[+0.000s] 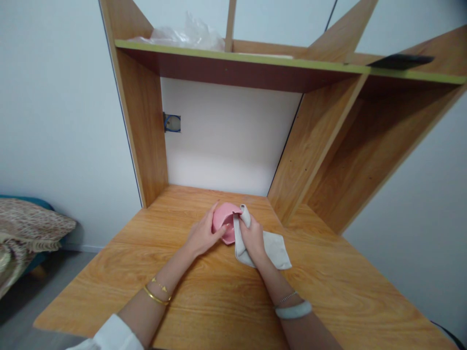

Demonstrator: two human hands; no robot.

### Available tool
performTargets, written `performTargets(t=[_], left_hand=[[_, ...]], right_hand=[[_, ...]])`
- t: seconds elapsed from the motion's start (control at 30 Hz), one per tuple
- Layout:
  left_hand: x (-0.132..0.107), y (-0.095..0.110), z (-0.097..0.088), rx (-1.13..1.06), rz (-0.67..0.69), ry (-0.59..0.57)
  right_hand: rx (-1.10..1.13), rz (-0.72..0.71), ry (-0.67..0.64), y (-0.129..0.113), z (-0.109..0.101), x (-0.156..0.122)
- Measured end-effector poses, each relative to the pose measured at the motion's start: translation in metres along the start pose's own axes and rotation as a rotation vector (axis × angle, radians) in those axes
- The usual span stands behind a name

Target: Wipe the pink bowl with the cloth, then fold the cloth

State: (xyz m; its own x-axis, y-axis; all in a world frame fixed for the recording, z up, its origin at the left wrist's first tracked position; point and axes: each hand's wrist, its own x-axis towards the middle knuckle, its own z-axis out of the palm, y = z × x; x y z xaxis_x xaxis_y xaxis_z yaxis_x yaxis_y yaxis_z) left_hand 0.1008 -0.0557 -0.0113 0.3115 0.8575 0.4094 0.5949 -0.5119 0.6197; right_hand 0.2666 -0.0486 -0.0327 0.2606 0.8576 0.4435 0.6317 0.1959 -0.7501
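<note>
A pink bowl (pixel 226 212) is tilted on its side over the middle of the wooden desk, its opening turned partly toward me. My left hand (pixel 205 230) grips the bowl's left side, with the thumb inside the rim and the fingers behind it. In my right hand (pixel 252 235) is a pale grey cloth (pixel 277 249), bunched up against the bowl's right rim. The cloth's loose end hangs to the right, down by the desk top. My right fingertips are hidden by the cloth and the bowl.
The wooden desk (pixel 219 296) has upright side panels and a shelf (pixel 255 57) above. A clear plastic bag (pixel 186 36) and a flat black object (pixel 401 61) lie on the shelf. An uncovered wall socket box (pixel 172 123) is at the back left. A patterned cover (pixel 32 221) drapes over blue furniture at far left.
</note>
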Motion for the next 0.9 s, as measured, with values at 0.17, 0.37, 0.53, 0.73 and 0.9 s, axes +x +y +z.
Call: performTargets(t=[0.17,0.37,0.53,0.73,0.9], left_hand=[[0.001,-0.004,0.006,-0.142,-0.017,-0.013],[0.000,-0.001,-0.006,0.000,0.028,-0.029],[-0.001,0.002,-0.010,0.043,0.069,-0.055],[0.001,0.000,-0.003,-0.069,0.043,-0.025],[0.003,-0.003,-0.003,-0.084,0.021,-0.003]], right_hand=[[0.021,0.051,-0.036,0.000,0.003,0.002],[-0.465,-0.078,-0.073,-0.010,-0.013,0.001],[-0.270,-0.120,-0.073,-0.007,-0.010,0.000],[0.113,0.039,0.024,0.001,0.008,0.000],[-0.151,0.029,-0.044,-0.006,0.003,-0.002]])
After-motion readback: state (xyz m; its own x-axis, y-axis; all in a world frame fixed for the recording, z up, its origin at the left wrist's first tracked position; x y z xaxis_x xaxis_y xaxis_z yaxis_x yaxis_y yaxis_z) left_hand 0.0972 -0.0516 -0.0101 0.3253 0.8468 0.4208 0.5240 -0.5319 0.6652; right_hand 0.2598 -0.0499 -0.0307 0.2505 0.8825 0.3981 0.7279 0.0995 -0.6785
